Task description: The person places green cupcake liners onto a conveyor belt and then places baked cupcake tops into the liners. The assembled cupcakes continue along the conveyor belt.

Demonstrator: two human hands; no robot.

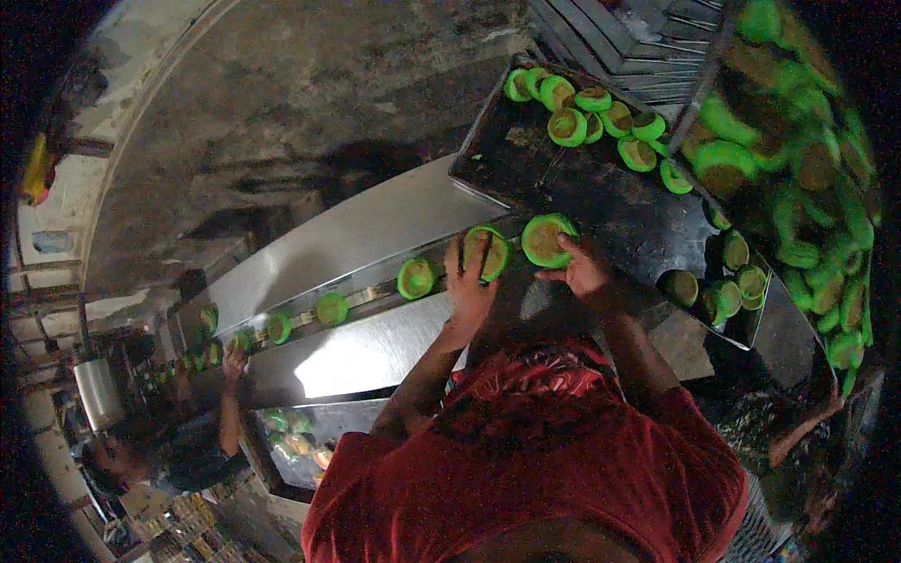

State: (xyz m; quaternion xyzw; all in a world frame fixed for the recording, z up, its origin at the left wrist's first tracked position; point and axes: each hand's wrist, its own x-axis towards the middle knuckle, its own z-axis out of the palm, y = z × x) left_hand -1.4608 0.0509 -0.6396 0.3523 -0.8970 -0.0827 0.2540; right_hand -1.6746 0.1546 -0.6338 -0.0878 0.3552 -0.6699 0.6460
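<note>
My left hand (471,289) lies with its fingers stretched out and apart over the left part of a green round piece with a brown face (495,251), bun-like in shape. Just to the right, my right hand (584,272) grips another green round (546,235), its thumb on the rim. Both rounds are at the right end of a long narrow conveyor. A single green round (416,279) sits on the conveyor left of my left hand, and another round (331,309) lies farther along. Which kind of food these are, I cannot tell for certain.
A dark tray (601,202) at my right holds several green rounds along its far edge and right corner. Beyond it is a large blurred heap of green rounds (798,206). At the conveyor's far left, another person's hand (234,364) reaches in. Metal side panels (366,347) flank the conveyor.
</note>
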